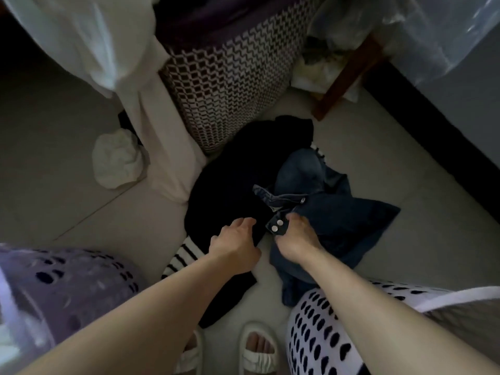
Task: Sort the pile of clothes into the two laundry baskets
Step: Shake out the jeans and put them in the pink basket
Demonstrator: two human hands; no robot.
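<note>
**A:** Nearest the lens: two bare forearms, with sandalled feet (pixel 258 347) seen below them. Lilac basket (pixel 67 290) is placed at the left, white basket (pixel 319 331) at the right, both close to the body.

**B:** Where is the pile?

**A:** Clothes are heaped on the floor (pixel 67 185) straight ahead, between the two baskets and beyond them. Jeans (pixel 338 212) are lying on the right half, black garment (pixel 224 190) on the left half, with a striped cuff (pixel 184 255) showing at its near edge.

**B:** Hand states?

**A:** Right hand (pixel 295 239) is curled into the jeans at the waistband, just beside the snap tab (pixel 276 225); denim is judged gripped. Left hand (pixel 235 239) is laid palm-down on the black garment, fingers spread and loosely bent; nothing is seen pinched.

**B:** Key relation for the next move?

**A:** Jeans are directly under the right hand and extend away to the right and forward. The white basket is nearer that arm, just behind the wrist; the lilac basket is across the body. A lift and a pull back to the right is judged the shorter path.

**B:** Any writing?

**A:** None can be read. Two pale snaps are seen on the tab; no brand is legible. A woven hamper (pixel 230 85) and pale fabric (pixel 151 123) are noted behind the pile.
</note>
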